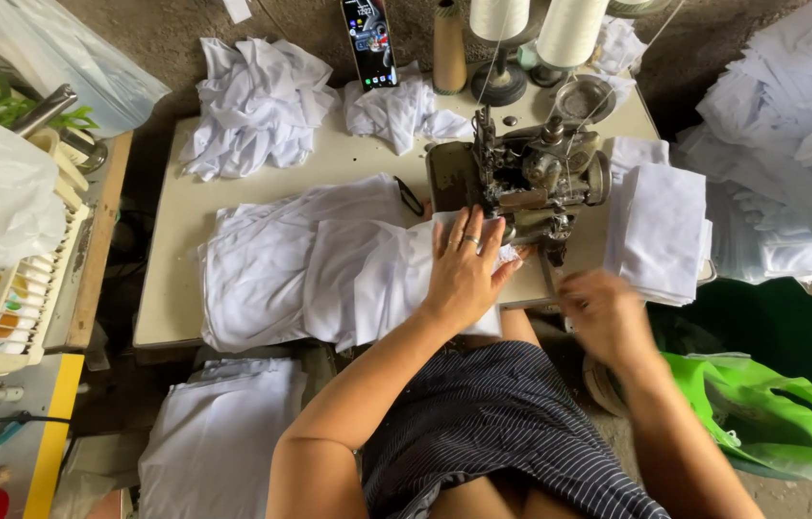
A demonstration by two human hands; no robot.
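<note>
A: White cloth [348, 274] under our left hand [464, 274], fingers [468, 231] flat and spread, pressing it just before the sewing machine [526, 178]. Feeding step, we reckon.
B: Right hand [603, 312] blurred beside the folded stack [661, 235]; grip unclear. Next needs steady guiding.

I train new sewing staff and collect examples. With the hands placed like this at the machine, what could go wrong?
1. The left hand lies flat on the white cloth right beside the sewing machine, so its fingertips might slip into the moving parts.
2. The right hand is blurred at the table edge, near the folded white stack; it may knock pieces off.
3. The propped phone could draw the eyes away.
</note>
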